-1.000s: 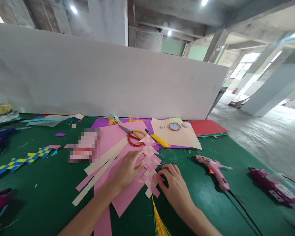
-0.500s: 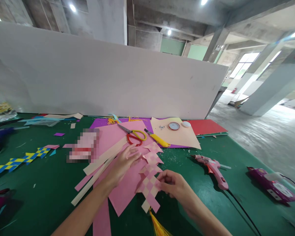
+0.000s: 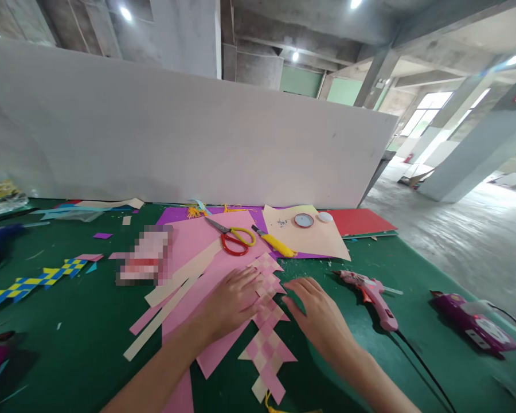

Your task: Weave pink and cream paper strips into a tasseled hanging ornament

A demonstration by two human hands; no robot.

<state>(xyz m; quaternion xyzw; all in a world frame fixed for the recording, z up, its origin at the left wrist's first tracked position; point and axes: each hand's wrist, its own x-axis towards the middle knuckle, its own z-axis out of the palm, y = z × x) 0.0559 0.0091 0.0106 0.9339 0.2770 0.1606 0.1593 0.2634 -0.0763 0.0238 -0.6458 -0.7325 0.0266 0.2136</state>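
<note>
A woven paper fish-like strip [image 3: 269, 347] in pink and cream checks, with jagged edges, lies lengthwise in front of me. A yellow tassel [image 3: 279, 409] hangs from its near end, partly cut off by the frame. My left hand [image 3: 236, 295] rests flat on the strip's left side, fingers stretched out. To the right of the strip, my right hand [image 3: 313, 304] has thumb and fingers apart and holds nothing; its fingertips are close to the paper's edge. Beneath the left hand are pink paper sheets [image 3: 189, 235] and cream paper strips [image 3: 163, 318].
Scissors [image 3: 234, 241] and a yellow utility knife [image 3: 275, 241] lie beyond the hands. A pink glue gun [image 3: 372, 295] and a purple device [image 3: 475, 321] sit at right on the green table [image 3: 94, 355]. A blue-yellow woven strip [image 3: 47, 278] is at left; a white board [image 3: 189, 132] stands behind.
The woven strip has moved toward me and lies straighter. My left hand has come nearer and onto it. My right hand has let go of its edge and opened.
</note>
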